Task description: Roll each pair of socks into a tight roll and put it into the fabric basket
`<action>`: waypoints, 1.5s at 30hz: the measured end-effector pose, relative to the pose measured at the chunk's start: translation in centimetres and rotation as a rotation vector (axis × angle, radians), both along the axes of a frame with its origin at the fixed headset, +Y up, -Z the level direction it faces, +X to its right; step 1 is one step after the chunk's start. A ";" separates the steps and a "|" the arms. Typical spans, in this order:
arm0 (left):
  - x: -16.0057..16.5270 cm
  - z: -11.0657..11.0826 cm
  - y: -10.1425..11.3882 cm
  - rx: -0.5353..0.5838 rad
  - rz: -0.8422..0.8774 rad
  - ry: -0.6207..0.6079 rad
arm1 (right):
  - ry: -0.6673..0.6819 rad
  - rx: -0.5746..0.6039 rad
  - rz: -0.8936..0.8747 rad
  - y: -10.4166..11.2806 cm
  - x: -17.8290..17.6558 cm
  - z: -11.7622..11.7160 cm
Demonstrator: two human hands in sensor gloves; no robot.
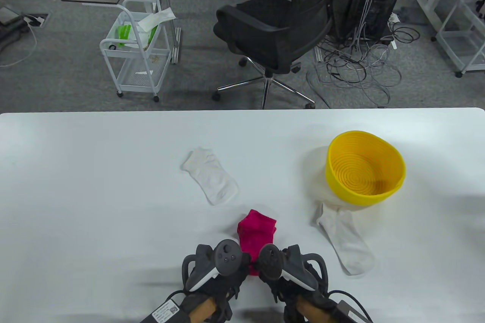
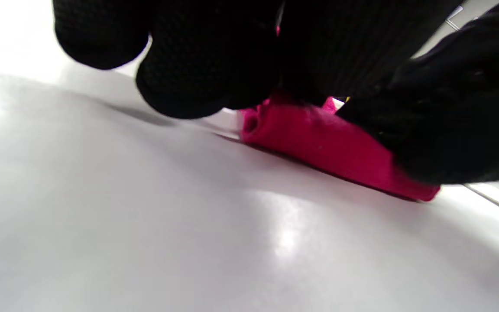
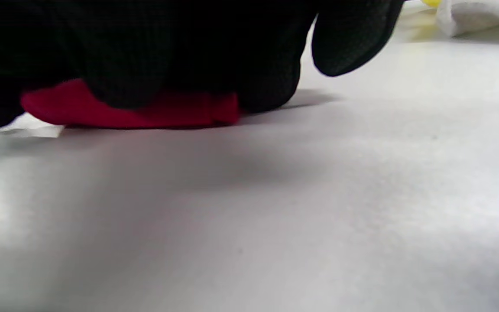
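Now, both your left hand [image 1: 212, 268] and right hand [image 1: 290, 268] curl their fingers over the near end of the pink sock pair [image 1: 257, 234], lying at the table's [image 1: 94, 186] near edge. Keep even pressure and roll away tightly; the yellow basket [image 1: 365, 167] waits far right.

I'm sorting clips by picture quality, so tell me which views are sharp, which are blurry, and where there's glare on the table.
Table view: sharp and evenly lit, soft shadows beside the yellow basket. Left wrist view: a glare patch on the table, the left hand's fingers dark and blurred, the pink sock pair fairly clear. Right wrist view: soft focus throughout, a bright spot at the left edge.
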State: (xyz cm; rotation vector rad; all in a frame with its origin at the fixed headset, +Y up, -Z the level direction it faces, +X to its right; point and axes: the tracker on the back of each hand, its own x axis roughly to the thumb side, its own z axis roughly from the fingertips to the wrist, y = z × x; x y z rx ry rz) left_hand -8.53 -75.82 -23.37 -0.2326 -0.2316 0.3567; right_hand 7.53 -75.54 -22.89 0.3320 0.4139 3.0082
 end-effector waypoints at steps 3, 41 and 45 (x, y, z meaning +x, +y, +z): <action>0.4 0.1 0.0 0.012 -0.038 -0.023 | 0.007 0.016 0.034 -0.2 -0.4 0.2; 0.4 -0.3 -0.6 -0.036 -0.018 -0.042 | -0.004 -0.023 -0.065 0.5 0.3 0.0; 0.0 -0.4 0.4 -0.002 0.033 -0.008 | -0.017 -0.012 -0.043 0.3 0.0 0.1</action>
